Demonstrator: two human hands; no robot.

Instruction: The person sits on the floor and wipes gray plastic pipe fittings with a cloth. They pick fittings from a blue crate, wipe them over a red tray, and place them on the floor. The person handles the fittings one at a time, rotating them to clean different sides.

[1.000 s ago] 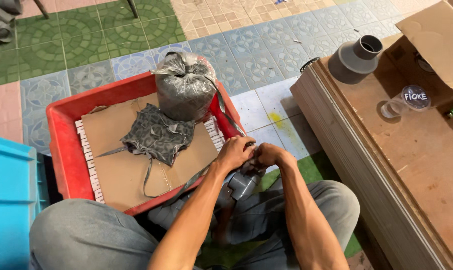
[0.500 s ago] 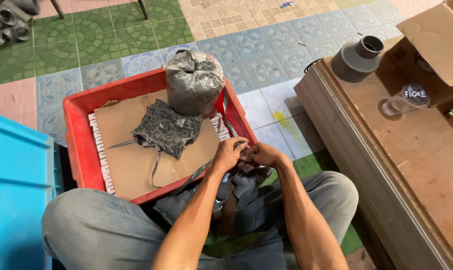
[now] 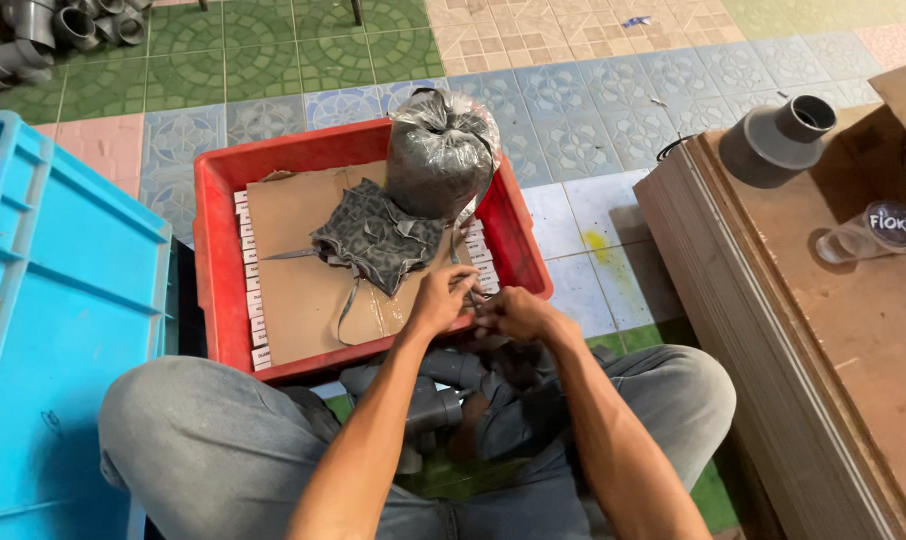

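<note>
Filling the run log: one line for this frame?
left hand: at red crate edge | right hand: touching left | grey pipe fittings: in lap

Red crate [image 3: 218, 200], blue bin [image 3: 63, 300], grey patterned cloth [image 3: 373, 235], silvery-grey bag [image 3: 441, 150], green, blue and pink patterned floor tiles [image 3: 273, 50].

Patterned tile floor [image 3: 593, 130] is carrying a red crate [image 3: 218, 190], blue crate [image 3: 63, 300], and grey pipe fittings [image 3: 33, 30].
</note>
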